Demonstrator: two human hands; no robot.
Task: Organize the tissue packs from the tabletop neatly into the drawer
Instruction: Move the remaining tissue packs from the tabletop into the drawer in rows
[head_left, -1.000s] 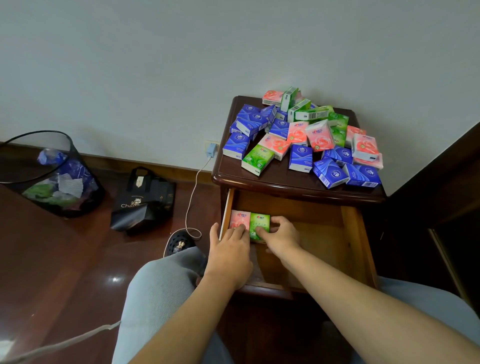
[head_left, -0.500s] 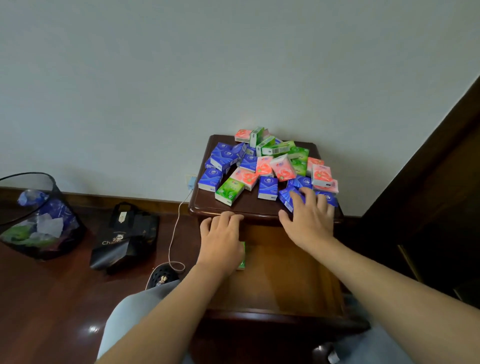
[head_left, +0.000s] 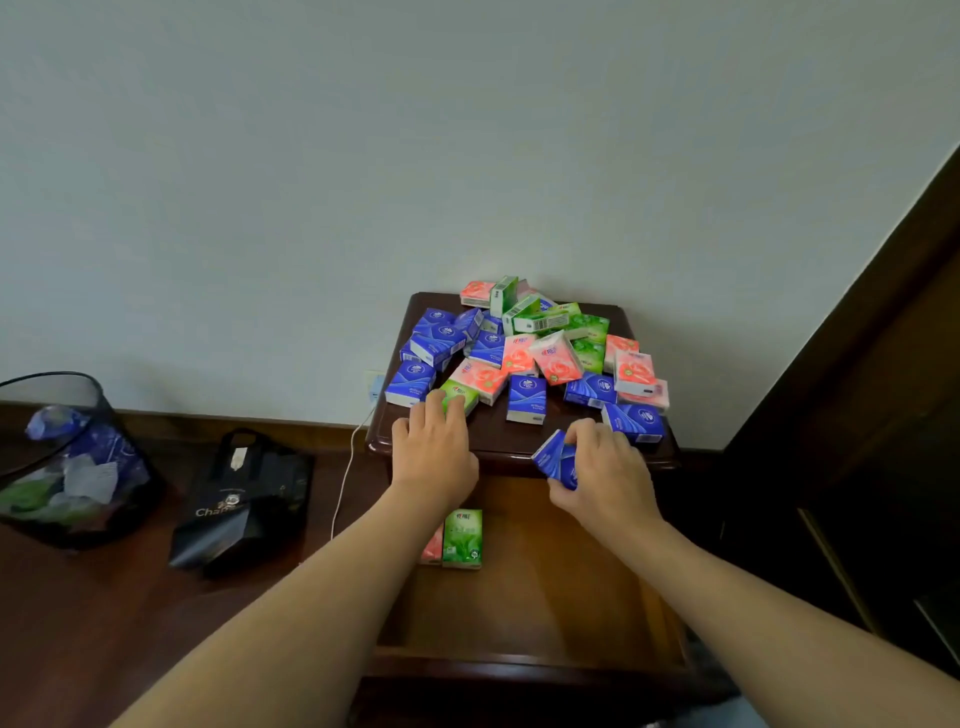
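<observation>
Dark wooden nightstand (head_left: 498, 449), heaped tissue packs (head_left: 524, 353) on top

There is 1 view, from a wide-angle camera worn on the person's head. It looks forward and steeply down onto a dark wooden nightstand (head_left: 519, 447) that stands against a pale wall (head_left: 467, 156). The nightstand sits just right of centre, near the lens, with both forearms reaching in from the bottom edge. Left of the nightstand the floor (head_left: 104, 623) falls within the frame; right of it, dark wooden furniture (head_left: 883, 415). Straight lines bow toward the edges.
</observation>
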